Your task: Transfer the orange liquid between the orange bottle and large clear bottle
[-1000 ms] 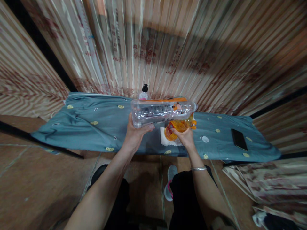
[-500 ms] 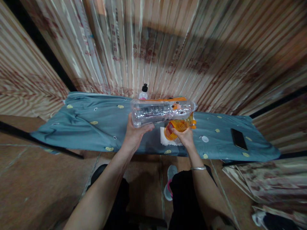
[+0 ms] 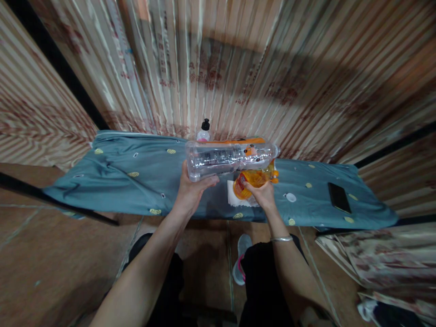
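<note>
My left hand (image 3: 193, 188) grips the base of a large clear plastic bottle (image 3: 218, 159), which lies on its side in the air with its neck to the right. My right hand (image 3: 263, 193) is wrapped round a smaller bottle of orange liquid (image 3: 254, 179), tilted with its orange cap end to the right. This one is just below the clear bottle's neck end, over a white tissue (image 3: 234, 195). Behind the clear bottle stands a small bottle with a black top (image 3: 205, 127), its lower part hidden. Something orange shows behind the clear bottle's upper edge.
A blue-green patterned cloth (image 3: 112, 172) covers the narrow surface. A black phone (image 3: 339, 197) lies at its right end. Striped curtains (image 3: 238, 68) hang behind, with dark poles at both sides. A grey slipper (image 3: 244, 247) is on the tiled floor below.
</note>
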{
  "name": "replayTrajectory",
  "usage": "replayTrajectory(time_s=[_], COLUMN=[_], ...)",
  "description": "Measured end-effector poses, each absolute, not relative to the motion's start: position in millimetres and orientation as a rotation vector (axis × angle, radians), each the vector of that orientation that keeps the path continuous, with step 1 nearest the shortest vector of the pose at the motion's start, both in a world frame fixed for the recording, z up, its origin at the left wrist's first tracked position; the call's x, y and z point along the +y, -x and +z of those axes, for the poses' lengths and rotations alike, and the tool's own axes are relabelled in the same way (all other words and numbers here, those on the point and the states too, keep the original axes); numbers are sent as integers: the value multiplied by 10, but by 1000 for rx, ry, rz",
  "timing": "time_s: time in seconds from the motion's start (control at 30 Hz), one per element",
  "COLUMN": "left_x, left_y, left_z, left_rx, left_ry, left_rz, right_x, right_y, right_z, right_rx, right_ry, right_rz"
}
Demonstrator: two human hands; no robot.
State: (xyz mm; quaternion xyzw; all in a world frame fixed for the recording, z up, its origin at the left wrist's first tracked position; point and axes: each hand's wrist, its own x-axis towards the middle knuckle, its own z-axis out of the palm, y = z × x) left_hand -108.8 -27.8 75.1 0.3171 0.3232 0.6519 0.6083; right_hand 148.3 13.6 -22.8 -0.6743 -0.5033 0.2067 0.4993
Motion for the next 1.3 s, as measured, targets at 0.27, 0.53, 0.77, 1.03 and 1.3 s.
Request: replayTrajectory(time_s=[0.27,0.53,0.77,1.03,1.3], left_x=[-275,-271,-279,-271,-269], left_y=[1093,1094,1092,1098,1092], left_z=[726,734,757,742,742], left_rx=[743,734,725,731,735], left_ry=[-742,-741,-720,-740,-747], left_rz=[1508,1505,1517,1514,1523], right_x=[131,123,126,145,154], right_y=[-1485,-1475,-1483,-1502,-1500], right_z=[-232,-206,-232,-274,-270], right_rx=[-1215,-1238,-1224,-1244,-1233], right_ry=[1653,1628,1641,1632,1641], right_rz=[496,506,510,462,499])
